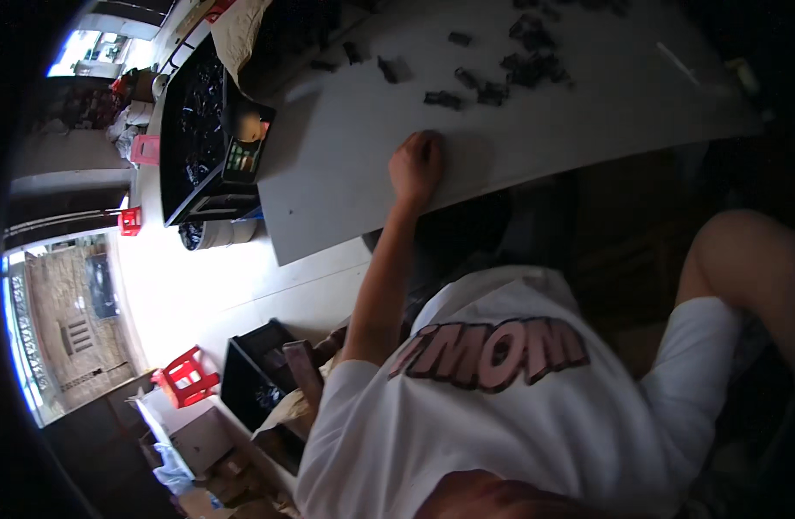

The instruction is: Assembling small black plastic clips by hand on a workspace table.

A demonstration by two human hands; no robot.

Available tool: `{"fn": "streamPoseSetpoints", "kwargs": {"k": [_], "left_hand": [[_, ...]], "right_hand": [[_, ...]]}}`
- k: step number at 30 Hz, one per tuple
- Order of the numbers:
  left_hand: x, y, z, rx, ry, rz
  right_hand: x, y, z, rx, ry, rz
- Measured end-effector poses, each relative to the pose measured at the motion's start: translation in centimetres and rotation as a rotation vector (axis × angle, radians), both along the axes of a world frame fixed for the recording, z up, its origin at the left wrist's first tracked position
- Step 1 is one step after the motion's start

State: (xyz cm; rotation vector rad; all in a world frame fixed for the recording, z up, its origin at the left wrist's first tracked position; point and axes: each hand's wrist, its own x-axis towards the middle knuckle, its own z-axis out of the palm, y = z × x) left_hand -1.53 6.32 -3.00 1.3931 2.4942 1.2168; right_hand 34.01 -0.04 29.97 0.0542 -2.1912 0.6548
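My left hand [417,169] rests on the grey tabletop [337,177] close to its near edge. Its fingers are curled into a loose fist, and nothing sticks out of it. Beyond the hand lie several small black parts, the closest being a black piece [443,99]. A heap of similar black parts [532,67] sits farther back. Three more are scattered to the left, among them a black part [386,69]. My right arm [752,268] bends out at the right rim of the head view, and the right hand is outside the picture.
Left of the table stands a large black crate [220,206] of dark pieces, with a small tray [242,157] at its corner. A red plastic stool [185,378], a black bin [239,381] and a cardboard box [205,443] are at the lower left. A pale thin strip [677,62] lies far right.
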Motion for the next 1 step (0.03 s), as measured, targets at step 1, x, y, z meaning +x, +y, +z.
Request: {"fn": "streamPoseSetpoints", "kwargs": {"k": [1], "left_hand": [[-0.35,-1.06,-0.56,0.024,-0.08,0.018]], "right_hand": [[2.79,-0.46,-1.09,0.038,-0.006,0.029]]}}
